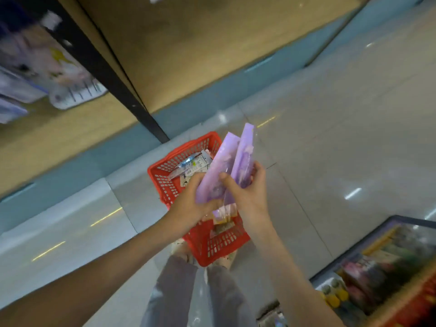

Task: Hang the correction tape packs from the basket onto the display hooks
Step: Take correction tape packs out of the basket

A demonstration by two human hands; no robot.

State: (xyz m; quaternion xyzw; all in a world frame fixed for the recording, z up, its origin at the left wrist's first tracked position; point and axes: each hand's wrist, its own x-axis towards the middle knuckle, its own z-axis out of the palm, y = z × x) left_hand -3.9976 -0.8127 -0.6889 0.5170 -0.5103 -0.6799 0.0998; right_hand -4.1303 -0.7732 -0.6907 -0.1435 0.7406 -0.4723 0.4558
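Two long purple correction tape packs are held above a red plastic basket (pixel 165 175) standing on the floor. My left hand (pixel 191 204) grips the lower end of the left purple pack (pixel 220 166). My right hand (pixel 247 194) grips the right purple pack (pixel 244 159), thumb across its front. Both packs point up and away from me. More packs (pixel 193 165), white and blue, lie inside the basket at its far end. A clear-wrapped pack (pixel 223 214) shows below my hands.
A wooden display unit with a black post (pixel 106 69) stands to the upper left, with hanging packaged goods (pixel 47 74) at the far left. A shelf of colourful products (pixel 377 267) is at the lower right. Glossy tiled floor surrounds the basket. My legs are below it.
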